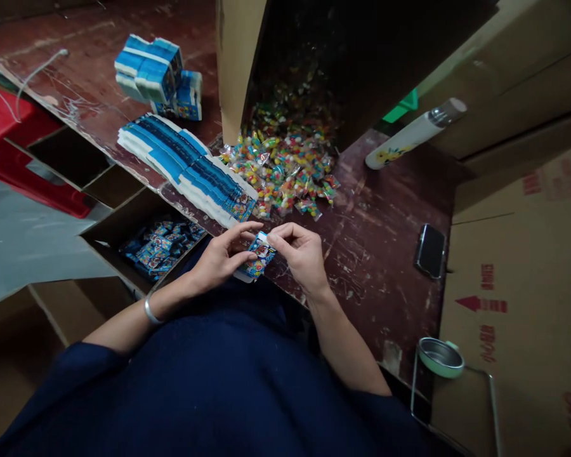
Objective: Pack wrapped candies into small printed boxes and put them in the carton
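Note:
Between my hands, over the table's front edge, is a small blue printed candy box [261, 252]. My left hand [217, 259] grips its left side, thumb on the printed face. The fingers of my right hand [302, 254] pinch at its upper right end, by a white flap. Just beyond, a long row of flattened blue and white boxes [185, 166] lies fanned on the table. To the right of that row spreads a heap of clear sachets of colourful candies [285, 168], spilling from a tipped cardboard carton [240, 63].
Bundled blue boxes [147, 66] stand at the back left. Below the table's left edge, an open carton [137, 279] holds many small blue packs. A white flask [413, 134], a phone [431, 251] and a metal-lined green cup [440, 357] are to the right. A red stool [23, 146] stands left.

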Motion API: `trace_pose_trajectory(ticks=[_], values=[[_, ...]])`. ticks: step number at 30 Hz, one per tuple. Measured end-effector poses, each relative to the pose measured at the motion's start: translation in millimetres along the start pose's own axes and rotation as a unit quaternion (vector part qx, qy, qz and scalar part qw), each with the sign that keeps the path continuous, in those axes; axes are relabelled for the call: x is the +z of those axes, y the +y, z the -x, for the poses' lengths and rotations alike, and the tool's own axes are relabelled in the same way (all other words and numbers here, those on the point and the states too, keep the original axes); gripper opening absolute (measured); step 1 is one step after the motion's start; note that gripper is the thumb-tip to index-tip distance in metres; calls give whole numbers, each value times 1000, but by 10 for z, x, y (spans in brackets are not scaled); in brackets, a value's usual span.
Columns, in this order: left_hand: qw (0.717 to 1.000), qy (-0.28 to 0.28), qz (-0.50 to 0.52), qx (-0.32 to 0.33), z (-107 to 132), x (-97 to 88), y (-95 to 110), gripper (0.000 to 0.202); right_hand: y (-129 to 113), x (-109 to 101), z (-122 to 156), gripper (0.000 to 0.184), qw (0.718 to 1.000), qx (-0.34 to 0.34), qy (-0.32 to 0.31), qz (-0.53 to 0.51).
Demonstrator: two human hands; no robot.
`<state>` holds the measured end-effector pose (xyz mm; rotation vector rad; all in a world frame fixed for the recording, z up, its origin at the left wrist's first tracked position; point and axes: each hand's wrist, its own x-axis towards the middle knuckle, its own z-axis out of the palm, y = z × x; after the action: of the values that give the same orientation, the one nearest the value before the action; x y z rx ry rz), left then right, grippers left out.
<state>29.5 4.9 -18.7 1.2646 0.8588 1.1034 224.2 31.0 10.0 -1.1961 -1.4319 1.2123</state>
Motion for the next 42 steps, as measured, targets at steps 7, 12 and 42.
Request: trace_pose_trajectory(ticks=[7, 12, 42], values=[[990, 35, 95, -97, 48, 108, -20, 40, 68, -161, 20, 35, 992, -53, -107, 50], [969, 29, 150, -195, 92, 115, -143, 48, 204, -236, -208, 22, 971, -103, -86, 200], [994, -11, -13, -107, -39, -284, 27, 34, -193, -34, -210, 16, 903, -233, 17, 361]])
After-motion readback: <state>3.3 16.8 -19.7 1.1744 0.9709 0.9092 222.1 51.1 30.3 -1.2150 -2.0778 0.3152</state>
